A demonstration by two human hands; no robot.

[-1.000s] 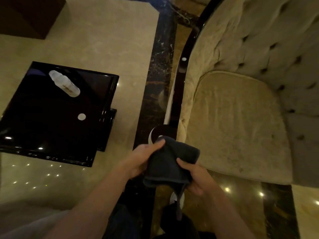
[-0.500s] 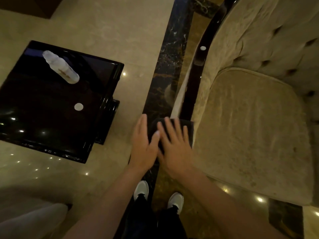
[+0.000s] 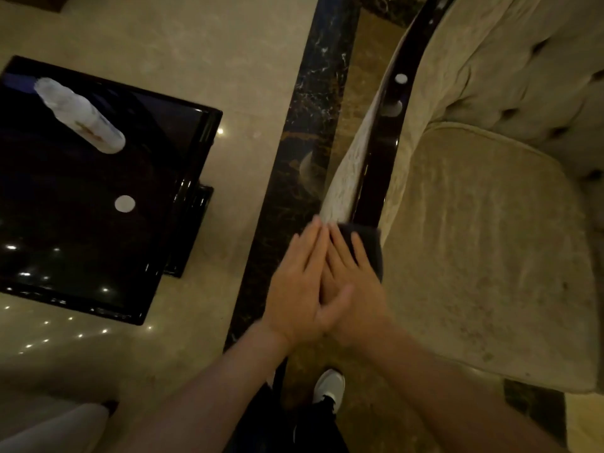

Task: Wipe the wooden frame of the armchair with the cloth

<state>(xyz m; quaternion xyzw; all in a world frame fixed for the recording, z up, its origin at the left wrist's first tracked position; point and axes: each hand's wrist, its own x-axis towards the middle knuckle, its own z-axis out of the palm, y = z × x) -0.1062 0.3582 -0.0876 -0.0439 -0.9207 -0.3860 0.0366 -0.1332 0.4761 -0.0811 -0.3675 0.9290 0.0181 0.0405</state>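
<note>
**Pressing the cloth onto the near end of the armrest**

Looking down past my one visible shoe (image 3: 330,385) on the marble floor (image 3: 202,34), I have both hands stacked flat. My left hand (image 3: 299,289) lies partly over my right hand (image 3: 354,289), fingers extended and together, neither curled round anything. Both palms bear down on the dark cloth (image 3: 371,245), which sits on the near end of the armchair's wooden frame (image 3: 380,152), just showing past my right fingertips.

Beyond the cloth the glossy dark rail curves away along the cushion (image 3: 483,250) toward the tufted back. To do this well, I judge I should keep even pressure and slide along the rail, wrapping the cloth over its edges, staying off the fabric.

Well apart to the left, a bottle (image 3: 80,116) lies near the far corner of a black worktop (image 3: 65,243).
</note>
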